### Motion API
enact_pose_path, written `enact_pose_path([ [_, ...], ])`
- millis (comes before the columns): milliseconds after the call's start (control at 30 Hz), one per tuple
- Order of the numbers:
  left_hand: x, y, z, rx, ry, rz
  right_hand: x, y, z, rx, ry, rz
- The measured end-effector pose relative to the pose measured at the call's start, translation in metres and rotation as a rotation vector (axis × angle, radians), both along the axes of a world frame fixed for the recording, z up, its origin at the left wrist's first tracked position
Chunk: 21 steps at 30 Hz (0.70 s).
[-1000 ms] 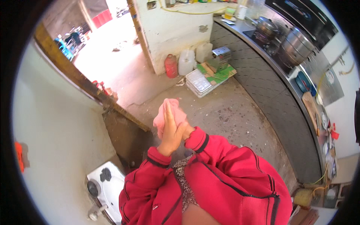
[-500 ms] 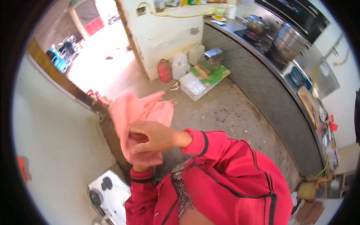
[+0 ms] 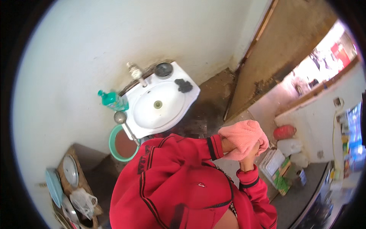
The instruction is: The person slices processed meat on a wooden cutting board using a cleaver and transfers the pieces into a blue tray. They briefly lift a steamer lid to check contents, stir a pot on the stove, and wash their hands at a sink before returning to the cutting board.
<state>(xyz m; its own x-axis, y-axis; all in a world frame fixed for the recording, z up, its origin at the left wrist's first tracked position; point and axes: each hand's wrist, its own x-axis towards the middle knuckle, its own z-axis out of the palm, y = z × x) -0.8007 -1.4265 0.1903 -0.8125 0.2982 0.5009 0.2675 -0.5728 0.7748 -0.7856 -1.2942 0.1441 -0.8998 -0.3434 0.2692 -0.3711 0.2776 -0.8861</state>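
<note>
A pink towel (image 3: 244, 137) is bunched over my hands, in front of the red jacket I wear. My left hand (image 3: 228, 146) reaches into the cloth from the left; only its wrist edge shows, and its fingers are covered. From below, my right hand (image 3: 250, 155) comes up against the towel's lower right side and is closed on it, some fingers hidden in the folds.
To the left stand a white washbasin (image 3: 179, 113) with a tap (image 3: 136, 73), a green bottle (image 3: 113, 101), a metal ladle (image 3: 120, 118) and a green-rimmed basin (image 3: 112, 143). A brown door (image 3: 278, 49), a red canister (image 3: 284, 132) and plastic trays (image 3: 271, 163) are right.
My view has swung left, bringing the washbasin to the upper middle and the doorway to the right. The towel has gone from hanging loosely spread to bunched round my hands.
</note>
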Motion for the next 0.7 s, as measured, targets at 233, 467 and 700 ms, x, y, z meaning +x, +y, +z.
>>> enact_pose_path([
  [233, 0.009, -0.062, -0.036, -0.719, 0.188, 0.890, -0.018, -0.065, 0.018, 0.128, 0.242, 0.345],
  [467, 0.045, -0.271, 0.068, -1.429, 0.628, 1.461, -0.018, -0.068, 0.028, 0.153, -0.011, 0.227],
  [700, 0.003, -0.468, 0.131, -1.031, -0.190, 1.428, -0.009, -0.034, -0.023, 0.370, -0.197, 0.290],
])
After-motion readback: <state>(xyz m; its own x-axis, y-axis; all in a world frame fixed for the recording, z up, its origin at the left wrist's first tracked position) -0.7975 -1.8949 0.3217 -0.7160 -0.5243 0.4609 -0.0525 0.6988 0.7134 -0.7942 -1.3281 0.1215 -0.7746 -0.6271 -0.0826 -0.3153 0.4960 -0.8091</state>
